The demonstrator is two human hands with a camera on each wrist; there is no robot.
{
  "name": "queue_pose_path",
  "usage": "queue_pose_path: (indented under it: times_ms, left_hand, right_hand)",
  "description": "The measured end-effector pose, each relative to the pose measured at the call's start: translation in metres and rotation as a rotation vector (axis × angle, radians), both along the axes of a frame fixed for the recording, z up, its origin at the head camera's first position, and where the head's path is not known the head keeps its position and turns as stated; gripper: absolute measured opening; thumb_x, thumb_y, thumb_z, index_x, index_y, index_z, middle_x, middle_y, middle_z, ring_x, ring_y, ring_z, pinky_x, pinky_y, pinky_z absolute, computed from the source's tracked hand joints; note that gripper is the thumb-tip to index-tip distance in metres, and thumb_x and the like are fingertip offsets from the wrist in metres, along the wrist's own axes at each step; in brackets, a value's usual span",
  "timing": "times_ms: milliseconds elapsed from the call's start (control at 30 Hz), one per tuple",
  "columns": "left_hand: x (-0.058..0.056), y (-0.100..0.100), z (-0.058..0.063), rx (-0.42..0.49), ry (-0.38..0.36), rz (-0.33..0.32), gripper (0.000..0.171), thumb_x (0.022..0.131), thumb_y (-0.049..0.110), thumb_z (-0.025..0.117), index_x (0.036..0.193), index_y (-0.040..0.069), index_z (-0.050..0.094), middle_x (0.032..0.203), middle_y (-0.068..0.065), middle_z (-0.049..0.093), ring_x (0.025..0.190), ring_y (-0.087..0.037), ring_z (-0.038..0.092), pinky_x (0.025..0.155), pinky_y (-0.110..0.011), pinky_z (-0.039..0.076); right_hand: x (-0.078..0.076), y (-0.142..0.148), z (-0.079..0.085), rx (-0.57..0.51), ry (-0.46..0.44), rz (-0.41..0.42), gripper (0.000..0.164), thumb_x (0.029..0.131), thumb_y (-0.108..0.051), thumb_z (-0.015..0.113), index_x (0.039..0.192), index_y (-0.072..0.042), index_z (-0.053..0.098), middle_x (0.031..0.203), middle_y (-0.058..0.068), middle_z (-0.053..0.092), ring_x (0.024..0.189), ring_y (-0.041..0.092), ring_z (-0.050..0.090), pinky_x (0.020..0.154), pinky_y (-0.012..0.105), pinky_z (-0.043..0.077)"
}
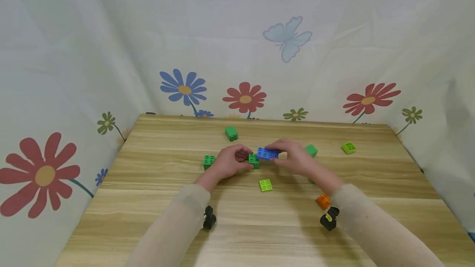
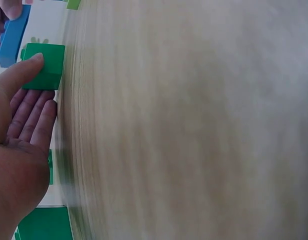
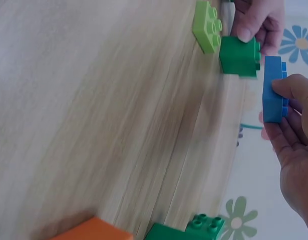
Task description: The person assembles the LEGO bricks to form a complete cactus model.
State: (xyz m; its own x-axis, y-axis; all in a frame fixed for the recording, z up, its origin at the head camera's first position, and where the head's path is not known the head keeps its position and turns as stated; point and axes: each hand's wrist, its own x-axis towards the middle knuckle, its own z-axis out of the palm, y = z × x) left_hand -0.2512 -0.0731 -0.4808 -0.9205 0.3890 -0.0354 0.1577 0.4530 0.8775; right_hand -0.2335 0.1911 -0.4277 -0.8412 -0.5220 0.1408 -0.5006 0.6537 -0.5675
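Observation:
My left hand [image 1: 230, 162] pinches a green toy brick [image 1: 254, 162] between thumb and fingers, studs facing up, at the middle of the table. In the left wrist view the thumb presses one side of that green brick [image 2: 49, 67]. Just to its right, my right hand [image 1: 295, 159] holds a longer blue brick [image 1: 266, 154] with two rows of studs. The right wrist view shows the blue brick [image 3: 272, 92] gripped by its long sides, raised slightly above the green brick's level. A narrow gap parts the two bricks there.
A flat lime brick [image 1: 265, 185] lies in front of the hands. Green bricks stand left [image 1: 209, 161], behind [image 1: 231, 133] and right [image 1: 311, 150]. Another lime brick [image 1: 349, 148] sits far right; an orange brick [image 1: 323, 201] lies near the right sleeve. A flowered curtain [image 1: 222, 44] hangs behind the table.

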Motion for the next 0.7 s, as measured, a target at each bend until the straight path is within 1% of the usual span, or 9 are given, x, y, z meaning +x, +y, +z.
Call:
queue_pose_path:
  times_ms: [100,267,467,633,700]
  left_hand:
    - [-0.001,0.000,-0.001,0.002,0.006,-0.008,0.038,0.091,0.016,0.088,0.126,0.013,0.072,0.122,-0.002,0.074,0.115,-0.020,0.070,0.105,-0.039,0.057]
    - [-0.001,0.000,-0.003,0.005,0.010,-0.011,0.038,0.091,0.016,0.088,0.126,0.013,0.072,0.121,-0.002,0.074,0.114,-0.019,0.070,0.105,-0.039,0.057]
    - [0.000,0.001,-0.004,0.004,0.015,-0.007,0.039,0.091,0.018,0.088,0.127,0.013,0.072,0.122,-0.002,0.074,0.114,-0.020,0.070,0.105,-0.039,0.057]
    - [0.001,0.001,-0.003,0.010,0.017,0.002,0.039,0.091,0.015,0.088,0.126,0.012,0.072,0.120,-0.003,0.074,0.113,-0.019,0.070,0.104,-0.039,0.057]
    - [0.002,0.001,-0.003,0.016,0.027,-0.005,0.038,0.091,0.014,0.088,0.126,0.010,0.072,0.120,-0.004,0.074,0.113,-0.020,0.071,0.103,-0.039,0.058]
  right_hand:
    - [0.001,-0.005,0.000,0.019,-0.005,0.020,0.042,0.097,-0.008,0.079,0.138,-0.006,0.071,0.134,0.014,0.071,0.122,0.033,0.067,0.106,0.054,0.055]
    - [0.003,-0.011,0.002,0.034,0.014,0.042,0.043,0.096,-0.008,0.080,0.138,-0.005,0.071,0.133,0.015,0.071,0.122,0.033,0.067,0.105,0.053,0.056]
    - [0.001,-0.013,-0.003,0.021,0.035,0.063,0.041,0.095,-0.007,0.080,0.136,-0.005,0.072,0.130,0.014,0.072,0.118,0.032,0.068,0.101,0.053,0.057]
    - [-0.001,-0.015,-0.006,0.001,0.040,0.083,0.040,0.094,-0.007,0.080,0.134,-0.006,0.073,0.127,0.014,0.072,0.114,0.030,0.068,0.098,0.053,0.059]
    - [-0.002,-0.016,-0.007,-0.004,0.042,0.086,0.040,0.094,-0.007,0.080,0.134,-0.006,0.074,0.127,0.013,0.072,0.113,0.029,0.068,0.097,0.052,0.059]
